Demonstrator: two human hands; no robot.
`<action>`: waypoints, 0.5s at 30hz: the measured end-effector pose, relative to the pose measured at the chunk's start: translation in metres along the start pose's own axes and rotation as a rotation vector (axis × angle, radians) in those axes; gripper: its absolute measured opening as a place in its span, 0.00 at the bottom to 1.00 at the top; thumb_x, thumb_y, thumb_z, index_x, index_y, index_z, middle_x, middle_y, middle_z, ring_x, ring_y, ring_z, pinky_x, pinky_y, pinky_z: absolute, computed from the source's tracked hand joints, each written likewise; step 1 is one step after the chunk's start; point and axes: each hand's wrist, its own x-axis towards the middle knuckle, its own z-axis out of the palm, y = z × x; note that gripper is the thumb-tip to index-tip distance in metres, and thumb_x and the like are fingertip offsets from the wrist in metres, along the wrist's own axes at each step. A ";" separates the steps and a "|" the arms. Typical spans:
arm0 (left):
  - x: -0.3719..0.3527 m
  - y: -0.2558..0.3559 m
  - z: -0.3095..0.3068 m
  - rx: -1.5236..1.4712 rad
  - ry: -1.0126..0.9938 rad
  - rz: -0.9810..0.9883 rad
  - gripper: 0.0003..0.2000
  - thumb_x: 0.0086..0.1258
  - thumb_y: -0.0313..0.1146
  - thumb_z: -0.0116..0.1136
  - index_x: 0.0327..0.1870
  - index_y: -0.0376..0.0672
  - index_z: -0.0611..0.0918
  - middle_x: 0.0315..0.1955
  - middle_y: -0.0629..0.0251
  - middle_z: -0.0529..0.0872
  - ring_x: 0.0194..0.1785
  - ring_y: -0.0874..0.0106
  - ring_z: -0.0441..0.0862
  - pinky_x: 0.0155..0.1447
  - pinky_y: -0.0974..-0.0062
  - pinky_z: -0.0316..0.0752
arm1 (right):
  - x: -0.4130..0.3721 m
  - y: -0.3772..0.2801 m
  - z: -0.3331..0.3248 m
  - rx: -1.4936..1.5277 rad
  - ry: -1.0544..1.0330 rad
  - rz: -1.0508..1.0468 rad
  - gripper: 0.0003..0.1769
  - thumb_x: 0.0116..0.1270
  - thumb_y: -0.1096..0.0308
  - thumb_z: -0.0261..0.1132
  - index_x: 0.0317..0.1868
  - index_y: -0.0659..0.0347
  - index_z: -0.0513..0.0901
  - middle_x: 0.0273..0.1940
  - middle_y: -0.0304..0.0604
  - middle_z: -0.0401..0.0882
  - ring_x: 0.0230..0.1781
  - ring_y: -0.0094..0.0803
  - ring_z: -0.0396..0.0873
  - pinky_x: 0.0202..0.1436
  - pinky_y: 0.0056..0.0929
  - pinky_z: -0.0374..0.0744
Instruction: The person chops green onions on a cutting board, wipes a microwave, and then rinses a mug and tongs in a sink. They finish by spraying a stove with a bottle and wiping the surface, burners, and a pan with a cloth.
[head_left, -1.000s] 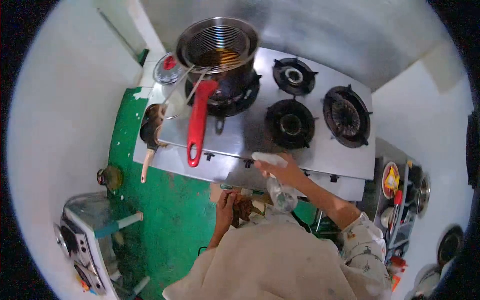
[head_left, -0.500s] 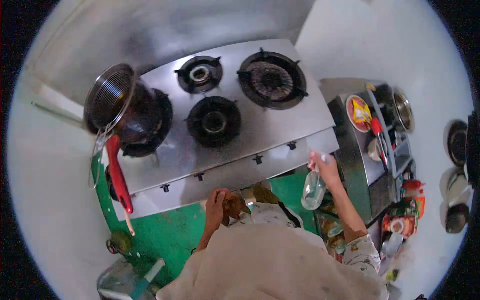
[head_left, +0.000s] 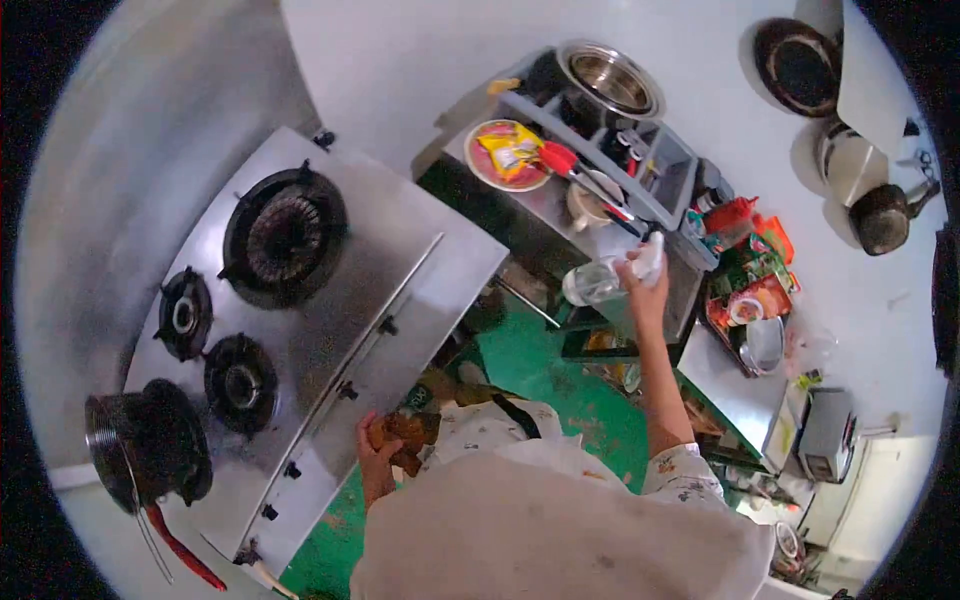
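My right hand [head_left: 648,285] is closed around the white top of a clear spray bottle [head_left: 592,283], which lies tilted on its side in the air near the right-hand counter. Down by the stove's front edge, my left hand [head_left: 378,448] is closed on a crumpled brown cloth [head_left: 408,436], close to my clothing. Just beyond the bottle are a light-coloured cup [head_left: 597,200] and a red-headed utensil [head_left: 560,158].
The steel stove [head_left: 365,240] with several burners fills the left, with a dark pot [head_left: 160,440] at its near left. A plate with a yellow packet [head_left: 512,148], a grey rack [head_left: 665,180], a steel pot [head_left: 610,80] and food packets [head_left: 760,290] are at the right.
The view has turned right, so the stove now appears further left and the side counter is central. My right hand has moved the spray bottle over to the counter; my left still holds the cloth.
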 end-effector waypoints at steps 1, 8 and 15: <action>0.011 -0.007 0.007 0.009 -0.011 -0.008 0.32 0.51 0.26 0.65 0.60 0.46 0.67 0.54 0.59 0.71 0.56 0.63 0.71 0.59 0.63 0.72 | 0.010 -0.001 -0.014 -0.120 0.077 -0.025 0.28 0.50 0.66 0.74 0.51 0.61 0.73 0.41 0.40 0.77 0.42 0.27 0.76 0.46 0.27 0.75; 0.048 0.020 0.090 0.147 0.021 -0.047 0.31 0.48 0.22 0.57 0.59 0.45 0.68 0.52 0.62 0.73 0.56 0.66 0.72 0.58 0.69 0.72 | 0.058 0.038 -0.086 -0.374 0.406 -0.063 0.27 0.55 0.61 0.72 0.51 0.62 0.71 0.41 0.41 0.77 0.38 0.27 0.74 0.45 0.27 0.74; 0.061 0.044 0.135 0.181 0.000 -0.051 0.24 0.54 0.27 0.50 0.57 0.44 0.71 0.52 0.63 0.74 0.55 0.68 0.73 0.57 0.71 0.72 | 0.079 0.084 -0.101 -0.344 0.465 0.067 0.37 0.54 0.52 0.71 0.58 0.67 0.68 0.47 0.52 0.77 0.48 0.40 0.75 0.55 0.35 0.70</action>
